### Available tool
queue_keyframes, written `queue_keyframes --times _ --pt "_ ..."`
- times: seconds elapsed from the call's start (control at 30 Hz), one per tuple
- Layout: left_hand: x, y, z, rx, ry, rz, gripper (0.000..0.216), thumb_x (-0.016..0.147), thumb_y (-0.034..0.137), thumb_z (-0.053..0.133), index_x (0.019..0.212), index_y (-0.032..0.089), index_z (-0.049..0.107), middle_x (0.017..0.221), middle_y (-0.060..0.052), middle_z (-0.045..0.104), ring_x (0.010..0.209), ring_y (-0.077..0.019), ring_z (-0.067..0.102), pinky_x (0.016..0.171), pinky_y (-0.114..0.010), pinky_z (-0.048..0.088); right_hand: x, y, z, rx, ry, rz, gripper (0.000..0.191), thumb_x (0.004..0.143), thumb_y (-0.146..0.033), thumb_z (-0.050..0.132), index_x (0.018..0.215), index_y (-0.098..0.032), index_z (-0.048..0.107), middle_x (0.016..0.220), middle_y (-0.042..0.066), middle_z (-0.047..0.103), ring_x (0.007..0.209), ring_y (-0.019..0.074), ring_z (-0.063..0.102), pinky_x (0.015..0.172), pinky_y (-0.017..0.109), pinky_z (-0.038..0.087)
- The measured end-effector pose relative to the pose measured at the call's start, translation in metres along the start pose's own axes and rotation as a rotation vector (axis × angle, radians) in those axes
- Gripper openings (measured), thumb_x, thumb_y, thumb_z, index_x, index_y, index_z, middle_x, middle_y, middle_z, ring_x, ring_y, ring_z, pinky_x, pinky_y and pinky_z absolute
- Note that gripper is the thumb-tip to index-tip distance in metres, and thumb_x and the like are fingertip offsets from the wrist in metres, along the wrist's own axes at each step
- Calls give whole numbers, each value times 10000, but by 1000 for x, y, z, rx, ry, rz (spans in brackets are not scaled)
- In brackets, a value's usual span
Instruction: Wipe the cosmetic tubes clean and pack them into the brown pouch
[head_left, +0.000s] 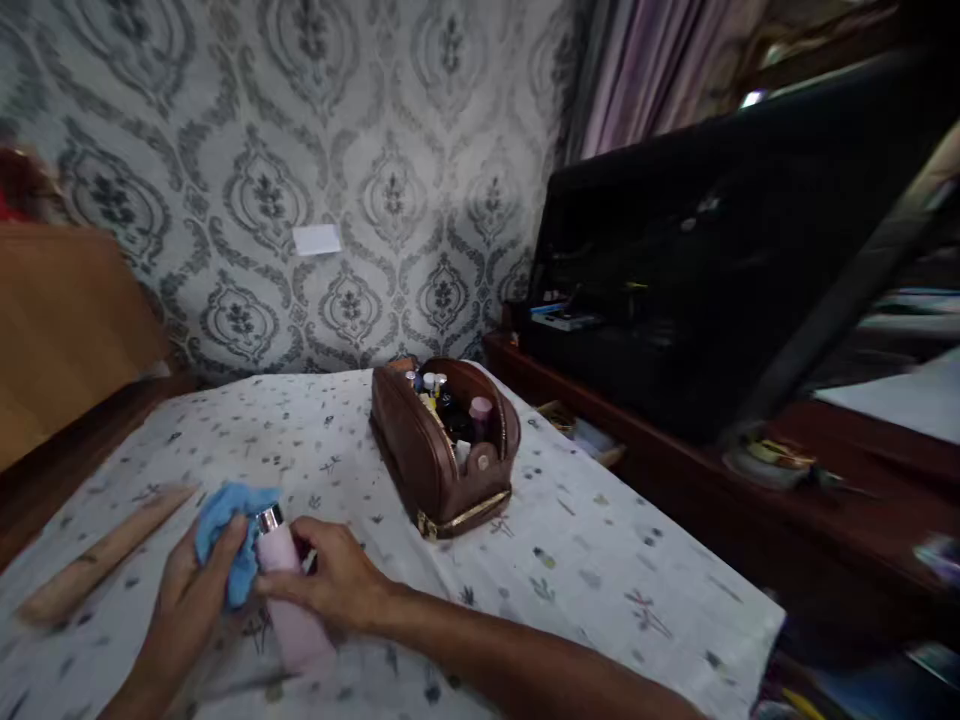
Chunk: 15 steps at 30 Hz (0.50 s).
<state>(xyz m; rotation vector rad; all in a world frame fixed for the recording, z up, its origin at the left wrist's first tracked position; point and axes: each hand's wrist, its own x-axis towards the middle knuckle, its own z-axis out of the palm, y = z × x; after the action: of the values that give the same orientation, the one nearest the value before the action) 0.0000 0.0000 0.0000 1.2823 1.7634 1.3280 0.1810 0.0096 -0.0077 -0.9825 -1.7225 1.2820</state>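
Near left on desk (600, 560): right hand (330, 580) gripping pink bottle (289, 590), left hand (187, 600) pressing blue cloth (225, 530) to its silver cap. Smooth bottle may slip, roll toward near edge; brown pouch (439, 450) well apart.

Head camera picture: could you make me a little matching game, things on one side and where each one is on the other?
Things:
1. blue cloth
2. pink bottle
3. brown toiletry bag
4. wooden stick

Places:
A. standing open in the middle of the table, small bottles inside
B. lying on the tablecloth at the far left
C. bunched in the left hand, against the bottle's cap end
D. gripped by the right hand

Pairs: 1-C, 2-D, 3-A, 4-B
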Motion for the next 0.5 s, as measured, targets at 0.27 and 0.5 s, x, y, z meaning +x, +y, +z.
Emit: queue_keyframes --times 0.27,0.5 --pt "-16 0 25 -21 -72 21 575 668 719 663 950 219 695 1090 -79 714 1279 -331 530 1184 -441 299 3 -6 -14 95 257 -154 425 673 -499 811 869 -203 578 761 -65 556 717 120 511 638 224 377" --pt "-12 2 26 -86 -346 -5 452 501 537 872 786 223 714 856 -51 745 979 -300 670 916 -332 542 6 -13 -25 198 430 -161 413 696 -521 760 866 -214 542 786 -40 565 726 134 509 618 233 383"
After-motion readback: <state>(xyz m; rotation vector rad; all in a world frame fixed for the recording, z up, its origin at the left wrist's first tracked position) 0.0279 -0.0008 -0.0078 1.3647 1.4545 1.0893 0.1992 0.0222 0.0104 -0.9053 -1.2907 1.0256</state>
